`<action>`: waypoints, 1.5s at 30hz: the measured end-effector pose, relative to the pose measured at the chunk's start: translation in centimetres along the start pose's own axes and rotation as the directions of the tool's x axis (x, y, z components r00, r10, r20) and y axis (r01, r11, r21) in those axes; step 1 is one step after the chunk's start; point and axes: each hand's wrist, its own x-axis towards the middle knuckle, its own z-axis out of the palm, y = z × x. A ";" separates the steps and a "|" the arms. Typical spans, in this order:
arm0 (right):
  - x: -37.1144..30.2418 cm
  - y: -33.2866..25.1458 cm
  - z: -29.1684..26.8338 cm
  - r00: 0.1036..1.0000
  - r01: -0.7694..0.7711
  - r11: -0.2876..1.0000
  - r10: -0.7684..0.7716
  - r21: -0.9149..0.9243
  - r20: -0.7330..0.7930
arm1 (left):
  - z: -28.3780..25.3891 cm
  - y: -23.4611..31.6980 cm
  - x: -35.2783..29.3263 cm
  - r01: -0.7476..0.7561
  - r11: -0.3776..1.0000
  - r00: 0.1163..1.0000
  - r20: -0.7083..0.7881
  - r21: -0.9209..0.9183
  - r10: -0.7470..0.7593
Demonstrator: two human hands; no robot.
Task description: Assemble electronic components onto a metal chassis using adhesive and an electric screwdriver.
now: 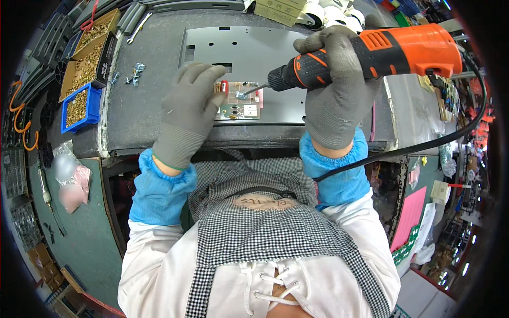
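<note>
My right hand (336, 87), in a grey glove, is wrapped round an orange and black corded power drill (382, 52). The thin bit points left and down, its tip at a small bluish metal piece (240, 96) on a circuit board (232, 106). The board lies on a grey metal plate (286, 50) with several cut-outs. At the board's left edge is my gloved left hand (190, 103), thumb apart from the fingers, thumb tip by a red part on the board. Whether it presses on the board, I cannot tell.
On the left stand a blue bin (82, 108) and cardboard boxes (89, 66) of brass-coloured fittings. Loose bluish screws (136, 74) and a wrench (140, 28) lie beside the plate. The drill's black cable (424, 144) loops down on the right. White rollers (328, 15) sit at the back.
</note>
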 end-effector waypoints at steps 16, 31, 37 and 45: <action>3.1 -3.2 5.1 0.818 -0.517 0.855 0.478 0.046 0.320 | 2.7 -0.9 0.4 -0.035 0.997 0.992 0.117 -0.074 0.044; 2.9 0.6 5.4 0.886 -0.140 0.976 0.198 -0.164 0.419 | 2.4 -1.0 1.3 0.019 0.997 0.972 0.234 -0.081 0.000; 2.5 0.8 6.2 0.945 -0.113 0.992 0.091 0.050 0.315 | 2.2 -0.5 1.1 0.056 0.998 0.963 0.264 -0.033 -0.045; 3.5 -1.2 6.0 0.798 -0.506 0.860 0.439 0.065 0.413 | 2.3 -0.8 1.0 0.069 0.996 0.963 0.265 -0.062 -0.050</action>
